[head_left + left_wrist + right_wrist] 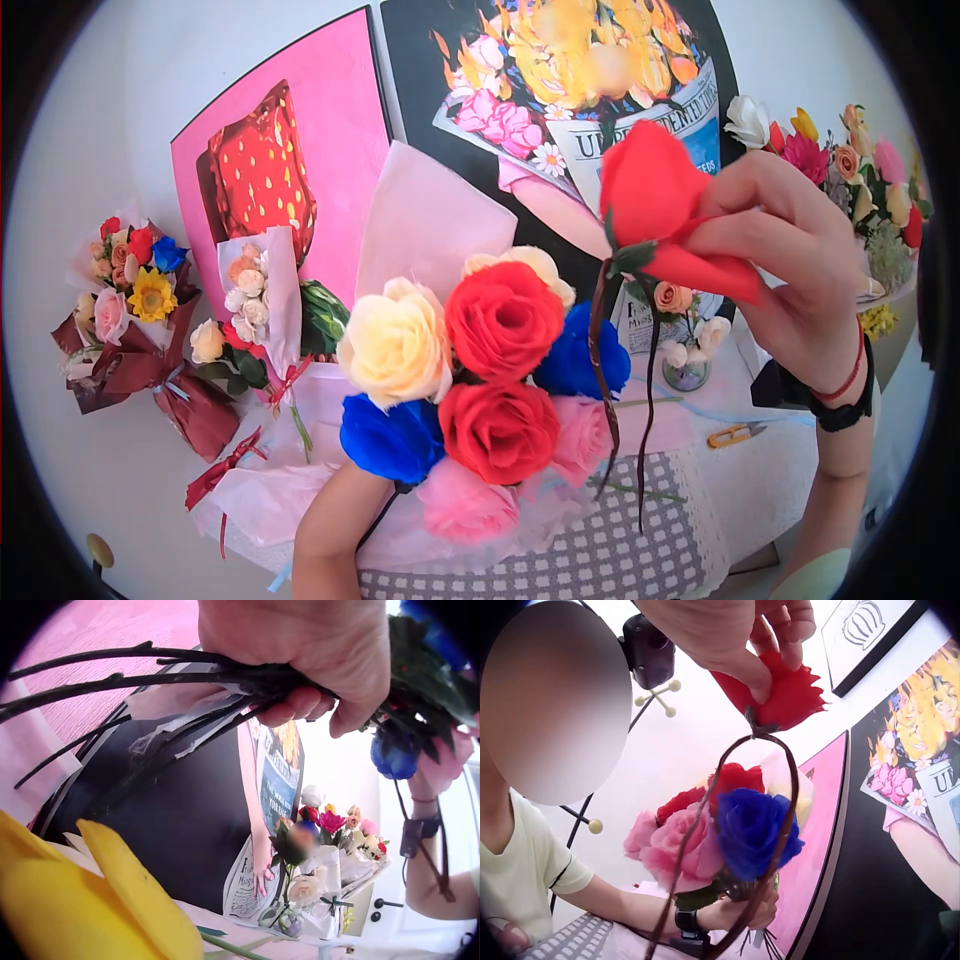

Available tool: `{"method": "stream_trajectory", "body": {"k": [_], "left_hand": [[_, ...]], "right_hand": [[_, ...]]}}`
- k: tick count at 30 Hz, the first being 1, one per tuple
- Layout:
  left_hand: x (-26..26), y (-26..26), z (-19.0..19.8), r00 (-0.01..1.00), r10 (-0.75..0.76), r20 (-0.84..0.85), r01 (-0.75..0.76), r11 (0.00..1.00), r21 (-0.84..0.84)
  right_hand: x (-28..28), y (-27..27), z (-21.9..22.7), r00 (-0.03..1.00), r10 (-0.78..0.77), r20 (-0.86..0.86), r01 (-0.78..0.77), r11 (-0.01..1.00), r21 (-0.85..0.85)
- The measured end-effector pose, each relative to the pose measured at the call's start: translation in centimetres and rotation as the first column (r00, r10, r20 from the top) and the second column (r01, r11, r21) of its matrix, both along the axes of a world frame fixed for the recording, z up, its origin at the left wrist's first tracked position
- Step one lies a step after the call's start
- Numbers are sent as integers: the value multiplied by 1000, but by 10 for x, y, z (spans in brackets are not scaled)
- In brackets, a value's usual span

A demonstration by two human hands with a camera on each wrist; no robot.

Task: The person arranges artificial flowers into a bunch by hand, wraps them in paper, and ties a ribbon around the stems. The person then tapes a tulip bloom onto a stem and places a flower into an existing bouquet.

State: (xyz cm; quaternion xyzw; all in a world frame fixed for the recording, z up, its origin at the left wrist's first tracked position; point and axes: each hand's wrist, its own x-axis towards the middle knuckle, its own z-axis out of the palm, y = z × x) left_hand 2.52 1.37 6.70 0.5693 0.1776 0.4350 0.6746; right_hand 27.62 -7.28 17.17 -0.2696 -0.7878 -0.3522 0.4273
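My left hand (300, 645) grips the dark stems (172, 677) of an artificial rose bouquet (705, 840). In the head view its flowers hide that hand. Two red roses (503, 320) stand at its middle, with blue roses (392, 437), cream roses (396, 342) and pink roses (466, 500) around them. Raised at the right, my right hand (785, 255) pinches a single red rose (650, 185) by its petals. Two thin brown strands (597, 370) dangle from that flower's green base, in front of the bouquet in the head view.
Wrapped bouquets (150, 310) stand at the left, and more flowers (850, 170) at the right back. Yellow-handled snips (736, 435) lie on the table beside a grey checked cloth (620, 540). A small glass vase (686, 373) stands behind. Large pictures (345, 100) lean at the back.
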Motion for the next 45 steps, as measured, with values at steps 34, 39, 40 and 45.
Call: {"method": "stream_trajectory", "body": {"k": [34,39,40,45], "left_hand": [[5,-12,-18,913,-391,117,403,909,-108],[-13,-3,-46,876,-440,195,468,875,-126],[-14,0,-51,867,-451,211,482,867,-127],[-26,10,-80,817,-496,294,548,826,-130]], "right_hand": [[-36,7,15,868,228,441,-241,970,-28],[-47,9,10,789,141,599,-71,988,-139],[-48,12,9,794,154,588,-91,987,-136],[-47,5,7,772,90,629,97,962,-256]]}}
